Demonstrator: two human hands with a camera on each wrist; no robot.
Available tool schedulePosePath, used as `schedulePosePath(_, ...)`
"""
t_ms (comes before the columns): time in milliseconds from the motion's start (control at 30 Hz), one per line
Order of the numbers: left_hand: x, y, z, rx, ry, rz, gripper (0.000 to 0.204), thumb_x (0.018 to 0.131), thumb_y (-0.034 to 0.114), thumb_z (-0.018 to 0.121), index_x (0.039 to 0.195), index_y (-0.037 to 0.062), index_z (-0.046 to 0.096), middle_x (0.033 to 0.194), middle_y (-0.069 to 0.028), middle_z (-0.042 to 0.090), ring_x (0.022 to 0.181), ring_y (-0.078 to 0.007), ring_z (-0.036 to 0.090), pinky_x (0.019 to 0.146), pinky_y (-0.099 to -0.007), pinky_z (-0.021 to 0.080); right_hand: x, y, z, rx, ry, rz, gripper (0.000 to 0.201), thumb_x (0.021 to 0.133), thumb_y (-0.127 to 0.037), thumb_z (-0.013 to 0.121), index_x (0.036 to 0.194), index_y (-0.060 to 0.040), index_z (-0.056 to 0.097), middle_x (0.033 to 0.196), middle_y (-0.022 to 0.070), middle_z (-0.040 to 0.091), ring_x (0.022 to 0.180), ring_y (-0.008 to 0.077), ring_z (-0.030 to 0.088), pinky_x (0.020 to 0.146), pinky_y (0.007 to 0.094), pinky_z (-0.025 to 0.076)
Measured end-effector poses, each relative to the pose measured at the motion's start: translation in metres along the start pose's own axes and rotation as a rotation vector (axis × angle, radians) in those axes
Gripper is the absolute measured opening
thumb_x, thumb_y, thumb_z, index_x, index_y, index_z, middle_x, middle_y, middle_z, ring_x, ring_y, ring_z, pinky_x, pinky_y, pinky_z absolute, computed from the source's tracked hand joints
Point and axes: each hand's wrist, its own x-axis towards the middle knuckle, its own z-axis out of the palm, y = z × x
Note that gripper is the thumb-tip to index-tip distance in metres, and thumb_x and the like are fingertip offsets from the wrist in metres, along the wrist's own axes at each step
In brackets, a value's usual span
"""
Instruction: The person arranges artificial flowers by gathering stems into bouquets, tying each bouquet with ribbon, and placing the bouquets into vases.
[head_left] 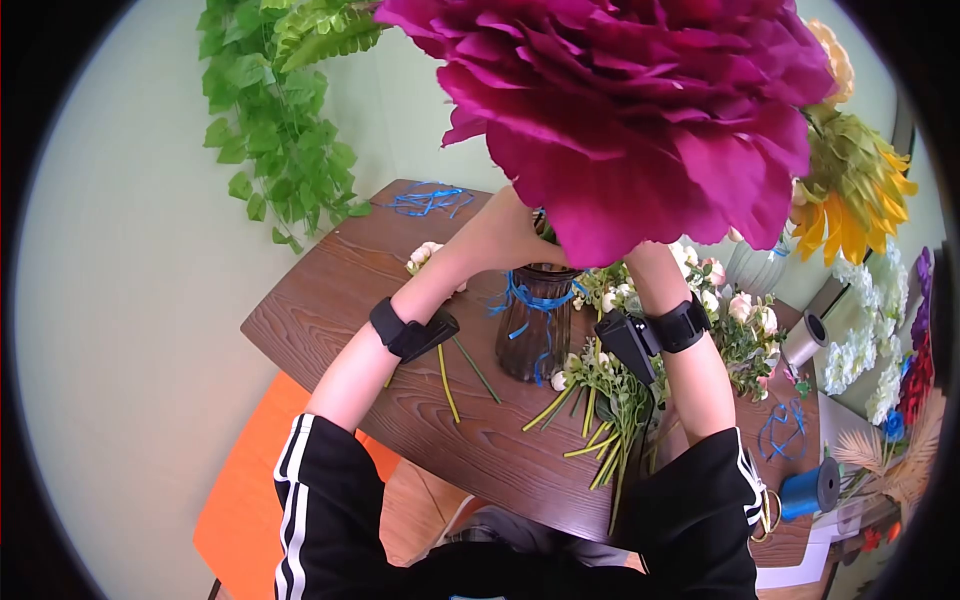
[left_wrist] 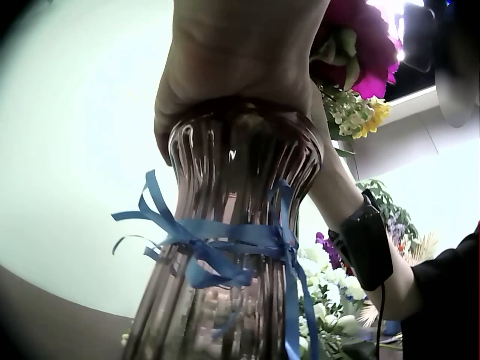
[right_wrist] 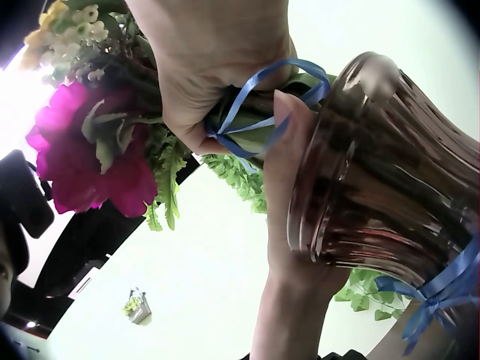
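Note:
At the neck of a brown ribbed glass vase (head_left: 528, 350), my left hand (left_wrist: 240, 60) curls round the rim. A blue ribbon (left_wrist: 217, 236) is tied around the vase below its neck. My right hand (right_wrist: 221, 67) grips the bunched green stems of a bouquet, close above the vase mouth, where another blue ribbon (right_wrist: 251, 101) binds them. A big magenta flower (head_left: 640, 120) tops the bouquet and hides much of the right hand in the head view. A yellow sunflower (head_left: 850, 190) and green fern leaves (head_left: 330, 35) stick out of its sides.
Cut stems (head_left: 600, 440) and white and pink flowers (head_left: 740, 310) lie on the brown table (head_left: 400, 250). Blue ribbon scraps (head_left: 430, 200) lie at its far corner. A blue ribbon spool (head_left: 810, 488) is at the right. An orange seat (head_left: 255, 480) stands left.

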Motion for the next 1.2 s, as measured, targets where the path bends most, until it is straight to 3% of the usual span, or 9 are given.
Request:
schedulePosePath(400, -0.005, -0.019, 0.012, -0.196, 0.136, 0.227, 0.039, 0.062, 0.022, 0.066, 0.095, 0.0046, 0.056, 0.091, -0.0119, 0.057, 0.083, -0.0266, 0.054, 0.072, -0.0336, 0.043, 0.005, -0.010, 0.006, 0.052, -0.030, 0.065, 0.039, 0.053, 0.001, 0.064, 0.090, 0.0020, 0.050, 0.080, 0.0040, 0.055, 0.068, 0.0100, 0.052, 0.062, 0.0236, 0.044)
schedulePosePath(467, -0.002, 0.004, -0.004, -0.223, 0.016, -0.009, 0.043, 0.060, 0.027, 0.069, 0.094, 0.0054, 0.056, 0.089, -0.0112, 0.057, 0.081, -0.0264, 0.054, 0.073, -0.0339, 0.043, 0.006, -0.011, 0.007, 0.051, -0.037, 0.075, 0.039, 0.053, 0.001, 0.064, 0.089, 0.0020, 0.050, 0.080, 0.0039, 0.055, 0.068, 0.0099, 0.052, 0.062, 0.0236, 0.044)
schedulePosePath(500, 0.000, 0.011, -0.006, -0.320, 0.099, -0.011, 0.051, 0.055, 0.033, 0.073, 0.094, 0.0058, 0.056, 0.091, -0.0116, 0.056, 0.086, -0.0273, 0.052, 0.075, -0.0341, 0.042, 0.005, -0.012, 0.007, 0.054, -0.038, 0.080, 0.039, 0.053, 0.001, 0.064, 0.089, 0.0020, 0.050, 0.080, 0.0038, 0.055, 0.069, 0.0099, 0.052, 0.062, 0.0236, 0.044)
schedulePosePath(633, 0.001, -0.007, 0.010, -0.176, 0.069, -0.079, 0.059, 0.053, 0.019, 0.076, 0.100, -0.0017, 0.048, 0.097, -0.0116, 0.053, 0.090, -0.0167, 0.051, 0.080, -0.0297, 0.040, 0.007, -0.015, 0.008, 0.039, -0.061, 0.091, 0.038, 0.053, 0.001, 0.063, 0.089, 0.0020, 0.050, 0.080, 0.0036, 0.055, 0.069, 0.0097, 0.052, 0.062, 0.0236, 0.044)
schedulePosePath(733, -0.002, -0.010, 0.015, -0.513, -0.001, -0.301, 0.056, 0.052, 0.013, 0.076, 0.100, -0.0013, 0.049, 0.099, -0.0102, 0.053, 0.091, -0.0143, 0.050, 0.080, -0.0280, 0.040, 0.005, -0.014, 0.009, -0.005, -0.108, 0.064, 0.037, 0.053, 0.001, 0.063, 0.087, 0.0018, 0.050, 0.078, 0.0032, 0.054, 0.067, 0.0096, 0.051, 0.059, 0.0234, 0.044)
schedulePosePath(833, -0.001, -0.009, 0.009, -0.685, -0.195, -0.388, 0.061, 0.050, 0.008, 0.076, 0.103, -0.0006, 0.047, 0.101, -0.0095, 0.052, 0.093, -0.0135, 0.050, 0.080, -0.0269, 0.040, -0.001, -0.007, 0.016, 0.101, -0.054, 0.018, 0.033, 0.053, 0.001, 0.062, 0.084, 0.0015, 0.051, 0.073, 0.0026, 0.054, 0.064, 0.0093, 0.051, 0.056, 0.0234, 0.043)
schedulePosePath(933, -0.004, 0.008, -0.004, -0.709, -0.228, -0.442, 0.066, 0.049, 0.006, 0.076, 0.107, 0.0000, 0.045, 0.102, -0.0080, 0.053, 0.092, -0.0140, 0.050, 0.080, -0.0269, 0.040, -0.004, 0.000, 0.016, -0.077, -0.217, 0.029, 0.029, 0.054, 0.001, 0.061, 0.081, 0.0011, 0.051, 0.070, 0.0018, 0.053, 0.063, 0.0090, 0.051, 0.054, 0.0242, 0.043)
schedulePosePath(1033, -0.010, 0.011, -0.006, -0.828, -0.208, -0.518, 0.068, 0.049, 0.005, 0.075, 0.109, 0.0015, 0.043, 0.103, -0.0061, 0.052, 0.094, -0.0144, 0.050, 0.081, -0.0275, 0.039, -0.003, 0.015, 0.013, -0.371, -0.258, -0.112, 0.028, 0.056, 0.001, 0.061, 0.082, -0.0001, 0.053, 0.073, 0.0018, 0.054, 0.067, 0.0096, 0.053, 0.056, 0.0254, 0.044)
schedulePosePath(1200, -0.021, -0.002, -0.016, -0.812, -0.191, -0.487, 0.066, 0.052, 0.005, 0.073, 0.111, 0.0022, 0.042, 0.104, -0.0056, 0.051, 0.095, -0.0150, 0.049, 0.082, -0.0281, 0.039, -0.011, 0.009, 0.016, -0.090, -0.209, -0.021, 0.027, 0.058, 0.000, 0.062, 0.084, -0.0007, 0.054, 0.076, 0.0022, 0.056, 0.069, 0.0102, 0.053, 0.058, 0.0256, 0.044)
